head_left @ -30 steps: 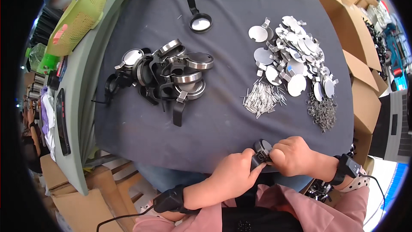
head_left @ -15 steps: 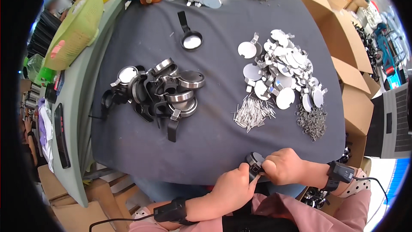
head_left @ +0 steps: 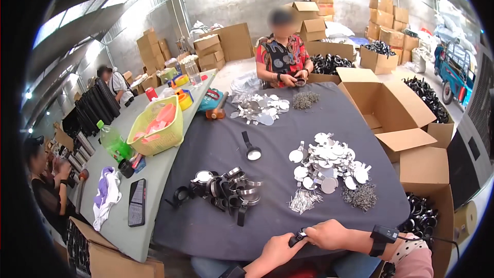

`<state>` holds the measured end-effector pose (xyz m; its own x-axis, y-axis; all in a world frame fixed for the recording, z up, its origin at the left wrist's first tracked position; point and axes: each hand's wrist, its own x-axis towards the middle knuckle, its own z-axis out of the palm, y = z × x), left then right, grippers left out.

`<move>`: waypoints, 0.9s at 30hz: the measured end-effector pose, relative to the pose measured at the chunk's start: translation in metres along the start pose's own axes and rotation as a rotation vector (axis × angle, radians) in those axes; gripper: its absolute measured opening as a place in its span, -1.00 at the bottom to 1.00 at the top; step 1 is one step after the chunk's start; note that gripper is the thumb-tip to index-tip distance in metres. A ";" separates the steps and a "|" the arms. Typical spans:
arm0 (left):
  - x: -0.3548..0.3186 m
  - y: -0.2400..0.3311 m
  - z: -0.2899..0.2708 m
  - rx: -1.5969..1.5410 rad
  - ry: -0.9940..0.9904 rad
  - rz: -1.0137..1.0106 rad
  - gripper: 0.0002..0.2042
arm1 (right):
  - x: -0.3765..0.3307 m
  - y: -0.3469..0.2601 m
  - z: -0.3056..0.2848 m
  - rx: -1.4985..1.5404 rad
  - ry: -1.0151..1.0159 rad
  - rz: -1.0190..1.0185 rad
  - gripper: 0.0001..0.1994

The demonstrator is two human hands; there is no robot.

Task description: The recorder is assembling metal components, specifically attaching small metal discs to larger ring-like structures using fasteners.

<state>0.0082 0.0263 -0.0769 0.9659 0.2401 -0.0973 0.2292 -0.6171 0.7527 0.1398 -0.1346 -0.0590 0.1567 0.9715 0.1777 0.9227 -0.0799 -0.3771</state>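
Observation:
At the near edge of the dark-clothed table (head_left: 278, 216), my left hand (head_left: 278, 251) and my right hand (head_left: 324, 235) are closed on a small round black-and-steel piece with a flip lid (head_left: 297, 238). The fingers hide much of it. Ahead and to the left lies a heap of steel rings with black handles (head_left: 231, 189). One black ring with a handle (head_left: 252, 153) rests alone farther back. Ahead and to the right are a pile of silver discs with tabs (head_left: 329, 160), thin silver pins (head_left: 304, 201) and a mound of small wire springs (head_left: 361, 196).
Across the table a co-worker (head_left: 283, 56) handles a dark ring beside more discs (head_left: 261, 108) and springs (head_left: 305, 100). A green side table (head_left: 170, 167) bears a yellow basket (head_left: 164, 139), a bottle and a phone (head_left: 137, 203). Open cardboard boxes (head_left: 406, 139) line the right side.
The view has tilted up, bringing the room and the co-worker into sight. Both my hands stay on the round piece at the table's near edge, which now shows more edge-on.

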 end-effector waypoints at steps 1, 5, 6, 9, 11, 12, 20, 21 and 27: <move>-0.002 0.004 -0.003 0.042 0.000 -0.047 -0.62 | -0.004 -0.001 0.000 0.021 0.018 0.009 -0.79; -0.008 -0.004 -0.008 0.150 0.182 0.018 -0.53 | -0.027 0.000 -0.002 0.010 0.160 0.208 -0.83; -0.009 -0.010 -0.011 0.094 0.294 0.080 -0.55 | -0.031 0.004 0.000 0.014 0.164 0.198 -0.83; -0.001 -0.022 -0.037 0.199 0.543 0.105 -0.63 | -0.056 0.012 0.013 0.013 0.280 0.269 -0.84; 0.008 -0.044 -0.052 0.299 0.667 0.099 -0.66 | -0.073 0.019 0.023 -0.074 0.423 0.314 -0.86; 0.013 -0.060 -0.057 0.388 0.689 0.065 -0.66 | -0.080 0.019 0.025 -0.065 0.425 0.319 -0.86; 0.049 -0.113 -0.078 0.641 0.621 -0.037 -0.58 | -0.107 0.037 0.036 -0.158 0.546 0.517 -0.84; 0.058 -0.116 -0.082 0.644 0.647 -0.083 -0.57 | -0.110 0.040 0.037 -0.156 0.576 0.531 -0.85; 0.071 -0.133 -0.098 0.588 0.724 -0.220 -0.55 | -0.113 0.040 0.040 -0.154 0.598 0.501 -0.86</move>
<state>0.0346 0.1987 -0.1206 0.6303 0.6788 0.3768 0.6109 -0.7331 0.2989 0.1445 -0.2385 -0.1306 0.6881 0.5305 0.4950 0.7239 -0.5481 -0.4190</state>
